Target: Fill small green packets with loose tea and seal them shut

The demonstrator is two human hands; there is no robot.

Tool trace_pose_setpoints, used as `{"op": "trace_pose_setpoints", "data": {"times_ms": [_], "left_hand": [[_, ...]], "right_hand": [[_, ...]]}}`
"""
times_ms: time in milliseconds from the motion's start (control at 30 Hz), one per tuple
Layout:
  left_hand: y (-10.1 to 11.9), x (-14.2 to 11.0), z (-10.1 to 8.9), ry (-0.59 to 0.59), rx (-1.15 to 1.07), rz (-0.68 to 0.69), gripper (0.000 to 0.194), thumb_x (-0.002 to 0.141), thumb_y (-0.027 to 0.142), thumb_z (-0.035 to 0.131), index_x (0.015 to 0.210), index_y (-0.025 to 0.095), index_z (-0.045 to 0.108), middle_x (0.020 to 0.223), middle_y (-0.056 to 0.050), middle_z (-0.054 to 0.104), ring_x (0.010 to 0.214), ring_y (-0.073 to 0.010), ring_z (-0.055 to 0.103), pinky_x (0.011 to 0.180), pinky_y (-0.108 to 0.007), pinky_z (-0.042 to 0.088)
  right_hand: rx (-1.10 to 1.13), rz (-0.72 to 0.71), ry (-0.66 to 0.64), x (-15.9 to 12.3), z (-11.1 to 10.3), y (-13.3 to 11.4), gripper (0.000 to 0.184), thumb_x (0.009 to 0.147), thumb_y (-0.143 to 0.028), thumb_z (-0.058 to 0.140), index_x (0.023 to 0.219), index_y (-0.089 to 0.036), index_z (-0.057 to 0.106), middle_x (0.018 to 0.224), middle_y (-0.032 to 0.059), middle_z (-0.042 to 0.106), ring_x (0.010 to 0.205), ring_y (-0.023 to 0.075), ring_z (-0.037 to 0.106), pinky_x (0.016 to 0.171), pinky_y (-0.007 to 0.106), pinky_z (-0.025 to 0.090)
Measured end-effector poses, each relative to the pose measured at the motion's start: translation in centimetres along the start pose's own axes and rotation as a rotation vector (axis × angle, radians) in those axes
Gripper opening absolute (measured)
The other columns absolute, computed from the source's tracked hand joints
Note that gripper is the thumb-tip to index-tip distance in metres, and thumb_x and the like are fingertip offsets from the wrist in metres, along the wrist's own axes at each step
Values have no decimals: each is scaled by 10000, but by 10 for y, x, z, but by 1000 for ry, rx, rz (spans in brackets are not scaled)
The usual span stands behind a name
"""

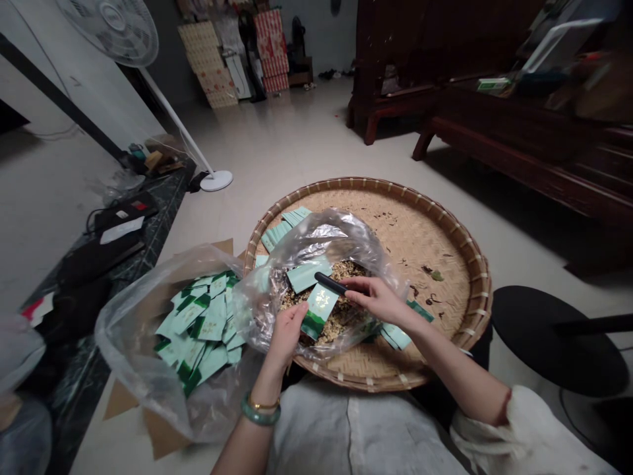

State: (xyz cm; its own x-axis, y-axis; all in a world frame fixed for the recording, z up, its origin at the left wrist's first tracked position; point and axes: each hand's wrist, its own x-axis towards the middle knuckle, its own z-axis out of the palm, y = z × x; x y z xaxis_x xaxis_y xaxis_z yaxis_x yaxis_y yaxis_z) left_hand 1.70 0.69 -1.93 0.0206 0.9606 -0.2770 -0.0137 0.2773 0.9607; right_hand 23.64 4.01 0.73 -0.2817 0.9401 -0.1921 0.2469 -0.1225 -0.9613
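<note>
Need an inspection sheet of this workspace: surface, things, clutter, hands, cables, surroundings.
Surface: round woven tray, raised rim.
Things: open bag of dried mix on tray; second bag at left, full of green packets.
Clutter: leaf bits and loose packets on tray; paper on dark ledge.
Hands: left hand grips one packet; right hand holds black tool over it.
Cables: cord on floor, right; its ends unclear.
Surroundings: fan, boxes, dark furniture.

Clear bag on woven tray, packet-filled bag left of it
</note>
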Motion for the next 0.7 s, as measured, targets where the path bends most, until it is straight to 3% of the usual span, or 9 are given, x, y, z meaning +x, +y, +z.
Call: {"op": "trace_pose_setpoints", "data": {"times_ms": [400,700], "left_hand": [[0,0,1,2,-79,-75,430,688,542,673,614,118,652,574,-22,608,524,-110,509,515,-212,404],[6,-3,4,19,-86,-77,420,666,532,693,610,116,667,559,-18,595,508,-104,491,475,-199,381]], "right_hand": [[-2,-8,13,0,2,3,368,784,-333,585,1102,-162,656,875,57,703,579,128,543,515,260,443],[10,3,22,1,2,7,357,773,-337,594,1086,-183,669,900,59,705,663,160,593,549,272,476]]}}
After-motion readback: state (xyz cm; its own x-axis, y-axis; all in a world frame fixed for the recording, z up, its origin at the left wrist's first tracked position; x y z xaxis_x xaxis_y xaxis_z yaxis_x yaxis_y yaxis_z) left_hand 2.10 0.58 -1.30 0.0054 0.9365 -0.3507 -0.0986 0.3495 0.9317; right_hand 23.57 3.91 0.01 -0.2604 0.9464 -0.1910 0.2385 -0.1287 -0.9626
